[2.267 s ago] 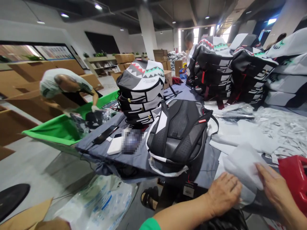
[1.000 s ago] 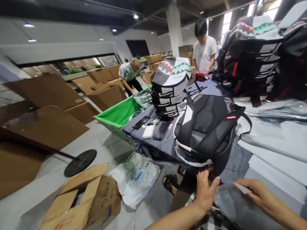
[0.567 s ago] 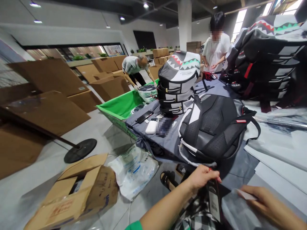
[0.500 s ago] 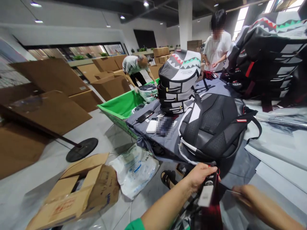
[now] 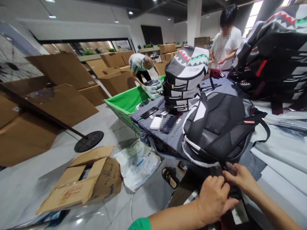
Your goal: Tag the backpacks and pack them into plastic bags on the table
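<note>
black tag (image 5: 229,169) sits between my hands: right grip (image 5: 240,179) pinching it, left grip (image 5: 212,199) closed just below.

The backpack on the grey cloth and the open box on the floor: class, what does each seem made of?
The backpack looks like black, probably synthetic textile, matte, with perforated padded panels and a smoother grey section. The open box looks like brown corrugated cardboard, matte, with folded flaps and printed marks.
</note>
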